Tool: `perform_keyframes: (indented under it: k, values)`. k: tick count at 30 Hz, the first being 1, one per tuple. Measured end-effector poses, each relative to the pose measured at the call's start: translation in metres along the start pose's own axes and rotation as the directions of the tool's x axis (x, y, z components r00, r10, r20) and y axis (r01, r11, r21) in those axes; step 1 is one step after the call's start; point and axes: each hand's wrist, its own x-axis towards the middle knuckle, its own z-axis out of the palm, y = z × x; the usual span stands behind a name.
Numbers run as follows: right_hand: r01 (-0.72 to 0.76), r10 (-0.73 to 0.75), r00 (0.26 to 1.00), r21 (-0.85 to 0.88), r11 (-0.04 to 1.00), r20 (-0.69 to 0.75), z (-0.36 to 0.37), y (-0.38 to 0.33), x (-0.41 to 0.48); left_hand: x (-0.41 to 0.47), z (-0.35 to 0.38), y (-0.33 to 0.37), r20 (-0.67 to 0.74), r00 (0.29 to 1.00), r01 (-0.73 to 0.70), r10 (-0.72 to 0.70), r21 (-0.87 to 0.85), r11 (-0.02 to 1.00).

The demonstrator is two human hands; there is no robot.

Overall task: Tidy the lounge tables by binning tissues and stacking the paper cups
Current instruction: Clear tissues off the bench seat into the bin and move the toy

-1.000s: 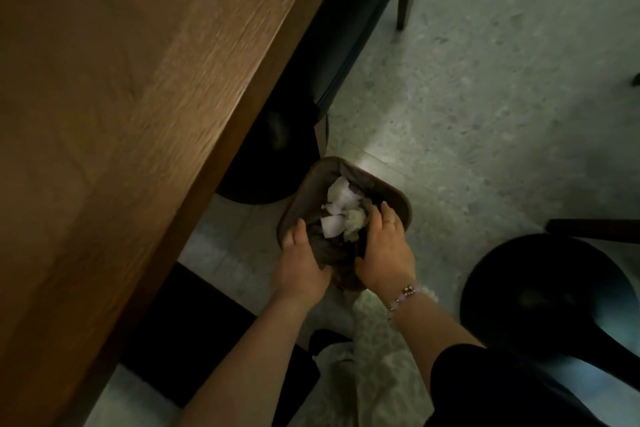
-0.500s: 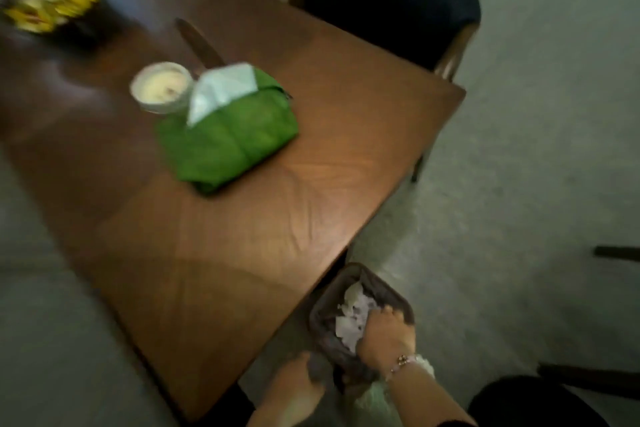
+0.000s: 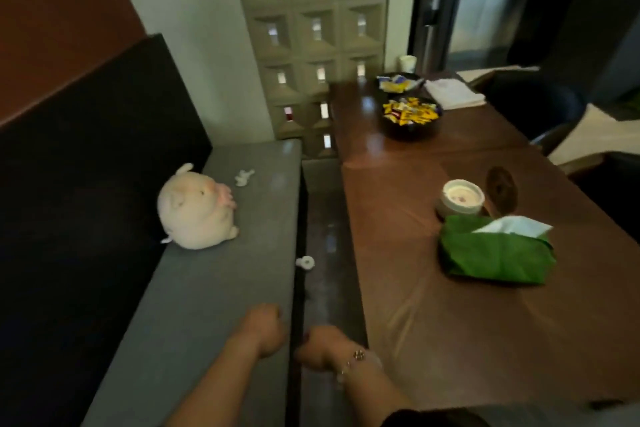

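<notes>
On the counter (image 3: pixel 450 340), the green tissue box (image 3: pixel 497 248) has 1 white tissue poking out. Just behind the box sits a white cup (image 3: pixel 462 198) with something pale inside. Far behind the box, a black bowl (image 3: pixel 412 114) holds yellow sweets. Left of the box, a crumpled tissue (image 3: pixel 305 262) lies on the edge of the grey seat (image 3: pixel 207 305), and a second tissue (image 3: pixel 244 177) lies farther back. Nearer than the box, the left hand (image 3: pixel 263 326) is a fist holding nothing. The right hand (image 3: pixel 318 345) curls too, but it is too blurry to tell more.

We find the table (image 3: pixel 485 340) at right to be polished brown wood with a glossy sheen. The bench seat (image 3: pixel 214 288) at left looks like matt grey cloth, and the pig toy (image 3: pixel 195 208) on it is soft plush. The green tissue pack (image 3: pixel 495 253) seems shiny, crinkled plastic. The crumpled tissue (image 3: pixel 244 177) and cup (image 3: pixel 462 198) look like matt white paper.
</notes>
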Motion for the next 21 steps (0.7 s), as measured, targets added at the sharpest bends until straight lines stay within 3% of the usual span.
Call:
perform_keyframes:
  k: [3,5,11,17,21]
  values:
    - [-0.014,-0.06,0.933,-0.202,0.979,-0.355,-0.05,-0.011,-0.006,-0.002,-0.029,-0.016,-0.196,0.98,0.013,-0.026,-0.067,0.998]
    - [0.003,-0.159,0.878,-0.327,0.945,-0.451,-0.079,-0.015,-0.007,-0.002,-0.049,-0.022,-0.298,0.954,0.01,-0.035,-0.085,0.996]
    - [0.015,-0.284,0.842,-0.507,0.862,-0.459,-0.104,-0.036,0.006,-0.019,-0.074,-0.02,-0.422,0.903,0.012,-0.074,-0.148,0.989]
    - [0.099,-0.365,0.845,-0.557,0.824,-0.39,-0.093,-0.071,0.022,-0.027,-0.092,-0.04,-0.435,0.895,0.045,-0.105,-0.146,0.988]
    - [0.063,-0.357,0.819,-0.549,0.833,-0.449,-0.111,-0.093,0.042,-0.013,-0.113,-0.059,-0.494,0.867,0.002,-0.066,-0.128,0.992]
